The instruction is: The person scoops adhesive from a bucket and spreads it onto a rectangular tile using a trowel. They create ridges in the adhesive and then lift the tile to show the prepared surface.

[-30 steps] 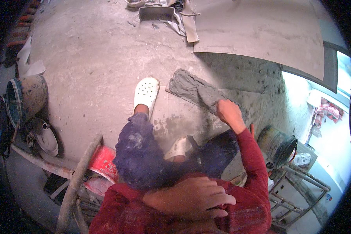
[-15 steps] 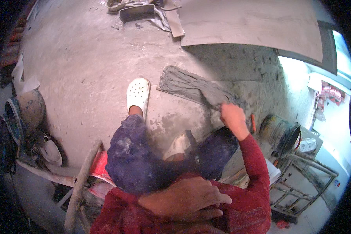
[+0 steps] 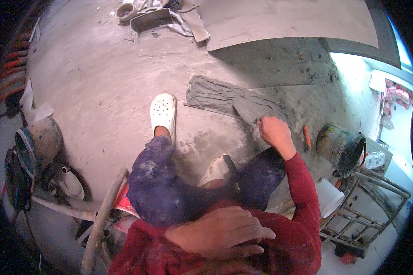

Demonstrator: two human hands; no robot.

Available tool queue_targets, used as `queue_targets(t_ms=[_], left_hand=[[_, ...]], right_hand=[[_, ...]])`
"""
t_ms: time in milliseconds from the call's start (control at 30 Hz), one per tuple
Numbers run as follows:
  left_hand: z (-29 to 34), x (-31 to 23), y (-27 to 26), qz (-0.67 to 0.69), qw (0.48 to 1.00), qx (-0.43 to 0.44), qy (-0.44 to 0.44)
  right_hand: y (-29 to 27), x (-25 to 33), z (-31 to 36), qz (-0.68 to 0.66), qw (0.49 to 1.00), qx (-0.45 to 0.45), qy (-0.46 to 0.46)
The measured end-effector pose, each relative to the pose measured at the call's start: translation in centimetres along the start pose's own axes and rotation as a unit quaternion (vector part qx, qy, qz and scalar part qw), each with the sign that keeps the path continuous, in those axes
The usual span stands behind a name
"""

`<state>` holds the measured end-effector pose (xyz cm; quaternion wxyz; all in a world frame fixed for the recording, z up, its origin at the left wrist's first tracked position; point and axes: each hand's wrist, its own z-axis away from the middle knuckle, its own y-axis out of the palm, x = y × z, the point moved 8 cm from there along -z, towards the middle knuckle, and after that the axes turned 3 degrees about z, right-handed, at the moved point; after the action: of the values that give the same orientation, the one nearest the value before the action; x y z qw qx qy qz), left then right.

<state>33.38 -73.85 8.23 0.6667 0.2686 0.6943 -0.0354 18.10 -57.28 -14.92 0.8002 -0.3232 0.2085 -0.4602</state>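
Observation:
Wet grey mortar [image 3: 209, 95] lies in a long ridged strip on a flat piece on the floor, in front of me and to the right. My right hand [image 3: 276, 134] is closed at the near right end of the strip. It grips what looks like a trowel [image 3: 252, 108], whose grey-smeared blade rests on the mortar; the handle is hidden in the fist. Across my front, close to my body, my left hand [image 3: 222, 233] hangs with loosely stretched fingers and holds nothing.
A large flat board [image 3: 289, 23] stands at the far right. Dirty buckets lie left [image 3: 43, 140] and right [image 3: 337, 149]. An orange handle [image 3: 306, 137] lies near my right hand. A metal frame [image 3: 367, 206] and a wooden pole [image 3: 104, 215] are close by.
The view has shifted slightly. My right hand stays closed on the trowel at the mortar's near end, with the blade a little farther along to the right. My left hand is nearly unchanged.

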Motion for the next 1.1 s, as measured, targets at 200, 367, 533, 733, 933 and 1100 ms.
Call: queue_targets(t_ms=[200, 367, 533, 733, 933, 1100], left_hand=[[0.0, 1.3, 2.4, -0.021, 0.990, 0.127, -0.064], [0.5, 1.1, 2.0, -0.005, 0.993, 0.103, -0.065], [0.3, 0.4, 0.8, 0.002, 0.996, 0.072, -0.058], [0.3, 0.3, 0.8, 0.007, 0.996, 0.080, -0.046], [0.6, 0.2, 0.1, 0.021, 0.998, 0.040, -0.037], [0.0, 0.2, 0.5, 0.016, 0.998, 0.056, -0.032]], right_hand=[[-4.8, 8.5, -7.9, -0.068, 0.982, -0.136, -0.114], [-2.8, 8.2, -8.2, -0.034, 0.987, -0.064, -0.143], [-3.0, 6.7, -3.8, 0.038, 0.994, 0.017, -0.097], [-1.7, 12.4, -6.1, -0.008, 0.981, -0.074, -0.179], [-0.3, -1.0, -0.7, 0.076, 0.997, -0.004, -0.035], [-1.8, -0.1, -3.1, 0.010, 0.996, -0.089, -0.022]])
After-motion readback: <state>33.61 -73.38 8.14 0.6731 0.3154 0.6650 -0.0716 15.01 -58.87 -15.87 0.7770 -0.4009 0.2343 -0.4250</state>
